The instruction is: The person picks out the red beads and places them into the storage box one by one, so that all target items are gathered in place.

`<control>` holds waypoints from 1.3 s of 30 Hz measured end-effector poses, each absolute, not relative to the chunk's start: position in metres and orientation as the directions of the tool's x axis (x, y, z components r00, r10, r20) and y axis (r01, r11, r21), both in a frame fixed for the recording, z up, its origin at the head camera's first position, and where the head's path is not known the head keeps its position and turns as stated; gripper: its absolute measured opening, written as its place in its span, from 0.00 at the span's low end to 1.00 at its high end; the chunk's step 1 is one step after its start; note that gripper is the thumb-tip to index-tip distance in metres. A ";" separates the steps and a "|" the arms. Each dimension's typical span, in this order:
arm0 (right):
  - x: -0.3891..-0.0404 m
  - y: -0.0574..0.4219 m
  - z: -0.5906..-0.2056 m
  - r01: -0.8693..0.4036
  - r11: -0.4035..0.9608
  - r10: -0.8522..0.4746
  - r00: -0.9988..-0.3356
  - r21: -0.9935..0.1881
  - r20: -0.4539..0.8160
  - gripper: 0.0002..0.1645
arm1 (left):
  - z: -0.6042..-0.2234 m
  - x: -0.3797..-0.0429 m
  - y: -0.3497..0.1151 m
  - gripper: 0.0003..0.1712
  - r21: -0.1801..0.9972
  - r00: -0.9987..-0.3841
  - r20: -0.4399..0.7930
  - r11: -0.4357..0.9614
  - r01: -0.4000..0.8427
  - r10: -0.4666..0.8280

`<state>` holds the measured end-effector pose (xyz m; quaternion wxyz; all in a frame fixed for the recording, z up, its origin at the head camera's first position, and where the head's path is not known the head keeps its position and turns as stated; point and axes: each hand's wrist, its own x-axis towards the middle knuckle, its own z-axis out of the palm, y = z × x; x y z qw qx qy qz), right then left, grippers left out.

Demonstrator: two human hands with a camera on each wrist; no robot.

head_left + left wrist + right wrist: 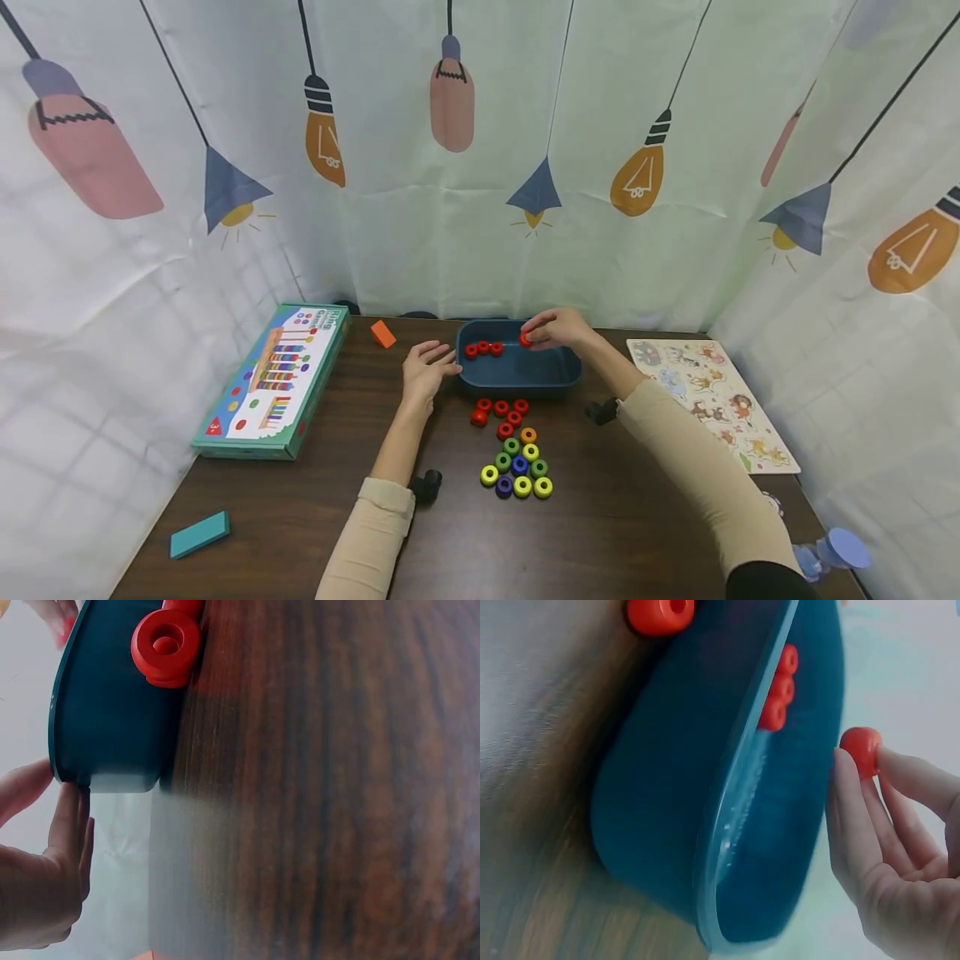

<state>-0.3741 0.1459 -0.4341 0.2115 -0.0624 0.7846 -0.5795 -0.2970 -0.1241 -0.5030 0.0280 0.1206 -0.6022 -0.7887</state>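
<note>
A dark blue tray (517,384) stands at the back of the table, with three red beads (483,347) in a row inside it. My left hand (426,371) is at the tray's left end; in the left wrist view its fairly straight fingers (66,821) touch the outer wall near the rim. Over the tray's right half, my right hand (558,327) pinches another red bead (861,752) between thumb and fingers. In front of the tray lie several loose red beads (501,408). Nearer still are an orange bead (528,430) and several green, yellow and blue beads.
At the left lies a green-edged toy box (273,379), with an orange block (383,334) behind and a teal block (199,534) in front. A picture puzzle board (712,400) is on the right. Near the right edge is a translucent blue object (832,552). A printed curtain (480,233) hangs behind.
</note>
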 end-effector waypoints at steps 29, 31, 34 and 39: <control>-0.389 0.111 -0.473 0.209 0.348 -0.185 -0.940 -0.914 -0.286 0.16 | -0.502 -0.296 -0.123 0.41 0.956 -0.969 -0.159 -0.275 -0.102 -0.191; -0.382 0.115 -0.466 0.178 0.352 -0.218 -0.939 -0.919 -0.266 0.16 | -0.501 -0.296 -0.123 0.41 0.956 -0.968 -0.159 -0.276 -0.102 -0.192; -0.369 0.122 -0.454 0.112 0.378 -0.266 -0.938 -0.919 -0.224 0.15 | -0.502 -0.296 -0.123 0.41 0.955 -0.969 -0.160 -0.278 -0.104 -0.190; -0.341 0.130 -0.433 0.019 0.421 -0.324 -0.931 -0.907 -0.170 0.10 | -0.501 -0.295 -0.123 0.42 0.957 -0.971 -0.153 -0.272 -0.098 -0.186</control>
